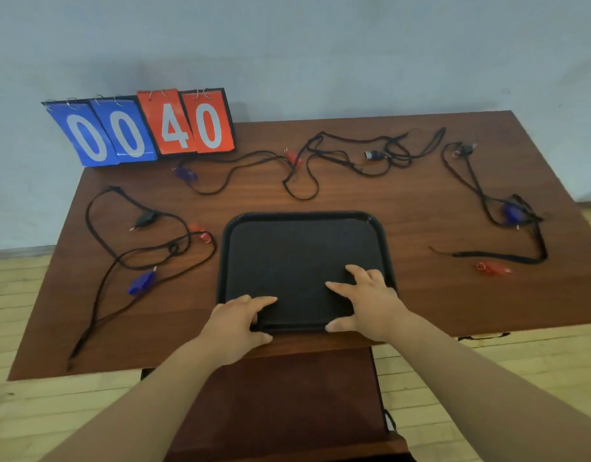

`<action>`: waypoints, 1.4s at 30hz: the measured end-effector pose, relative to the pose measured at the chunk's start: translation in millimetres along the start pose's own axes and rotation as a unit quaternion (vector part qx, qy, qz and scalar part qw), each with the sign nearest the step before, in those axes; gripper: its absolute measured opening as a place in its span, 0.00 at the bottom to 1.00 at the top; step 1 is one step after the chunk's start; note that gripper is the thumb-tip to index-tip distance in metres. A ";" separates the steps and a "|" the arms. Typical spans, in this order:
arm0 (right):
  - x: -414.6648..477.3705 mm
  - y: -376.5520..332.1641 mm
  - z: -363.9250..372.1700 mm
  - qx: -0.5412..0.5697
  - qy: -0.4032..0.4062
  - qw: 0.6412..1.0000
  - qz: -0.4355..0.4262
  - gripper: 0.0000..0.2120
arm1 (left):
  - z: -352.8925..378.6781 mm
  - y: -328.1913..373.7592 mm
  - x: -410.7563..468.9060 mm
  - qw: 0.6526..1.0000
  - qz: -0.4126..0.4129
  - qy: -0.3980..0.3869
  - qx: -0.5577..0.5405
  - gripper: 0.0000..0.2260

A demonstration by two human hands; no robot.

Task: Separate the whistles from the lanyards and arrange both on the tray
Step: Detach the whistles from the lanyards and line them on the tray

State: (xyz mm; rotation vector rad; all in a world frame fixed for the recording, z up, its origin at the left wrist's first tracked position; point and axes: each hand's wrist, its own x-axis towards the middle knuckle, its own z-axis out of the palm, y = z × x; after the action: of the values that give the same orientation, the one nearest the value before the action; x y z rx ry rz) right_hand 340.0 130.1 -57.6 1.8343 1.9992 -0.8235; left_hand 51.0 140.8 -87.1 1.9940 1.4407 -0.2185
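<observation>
While I watch through the head camera, a dark brown wooden surface (pixel 420 295) fills the middle of the view. Behind it is a pale grey-blue wall (pixel 320 45), and a light plank floor (pixel 20 311) shows on either side. At the far left corner stands a flip scoreboard (pixel 144 128), with 2 blue cards reading 00 and 2 orange-red cards reading 40.

A black tray (pixel 304 241) sits at the near middle of the surface. The left hand (pixel 240 320) has its grip clamped on the near left corner, fingers over the rim and thumb against the outside. The right hand (pixel 367 303) pinches the near rim, fingers splayed on the tray floor and thumb outside the edge.

The whistles and black lanyards (pixel 500 256) lie on the surface outside the tray. To its left are a black whistle (pixel 145 219), a left red whistle (pixel 199 230) and a left blue whistle (pixel 141 282) among looped cords. Along the far side lie a purple whistle (pixel 185 174), a far red whistle (pixel 294 157) and a silver-and-black whistle (pixel 374 155). To the right are a right blue whistle (pixel 511 211) in a tangle and a right red whistle (pixel 492 269); I cannot tell whether that one is joined to a cord.
</observation>
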 end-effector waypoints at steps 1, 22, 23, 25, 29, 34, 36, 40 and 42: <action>5.0 -8.2 -3.4 0.003 0.000 1.000 0.003 0.43 | -2.6 0.0 -2.7 1.000 0.001 -0.004 -0.020 0.33; 195.5 -223.7 -22.3 -0.041 0.247 0.954 -0.167 0.22 | -30.7 -173.5 -10.6 0.927 -0.150 0.338 0.062 0.14; 199.7 -220.1 -15.9 -0.036 0.265 0.948 -0.172 0.19 | -29.2 -175.8 -9.7 0.925 -0.144 0.347 0.057 0.13; 204.6 -218.9 -10.2 -0.013 0.291 0.940 -0.177 0.16 | -28.2 -178.4 -10.2 0.921 -0.144 0.359 0.049 0.12; 202.4 -224.6 -11.8 -0.016 0.294 0.939 -0.176 0.12 | -27.4 -178.4 -9.9 0.917 -0.143 0.372 0.017 0.14; 197.2 -235.5 -19.8 -0.059 0.220 0.954 -0.197 0.17 | -29.7 -175.8 -11.0 0.917 -0.155 0.367 0.001 0.14; 197.9 -236.0 -20.9 -0.048 0.207 0.957 -0.199 0.17 | -30.2 -175.2 -10.2 0.918 -0.160 0.363 -0.007 0.14; 195.7 -230.1 -24.4 0.035 0.184 0.958 -0.215 0.09 | -29.1 -176.9 -8.6 0.917 -0.158 0.365 0.001 0.14; 194.0 -227.5 -30.6 0.075 0.160 0.961 -0.213 0.08 | -28.5 -178.1 -8.1 0.918 -0.160 0.363 0.006 0.14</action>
State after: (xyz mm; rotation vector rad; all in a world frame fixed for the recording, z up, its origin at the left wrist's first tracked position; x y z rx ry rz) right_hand 95.7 300.2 -99.3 1.7252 2.6676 -0.8526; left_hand -118.2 182.8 -134.4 1.9200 2.2281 0.4288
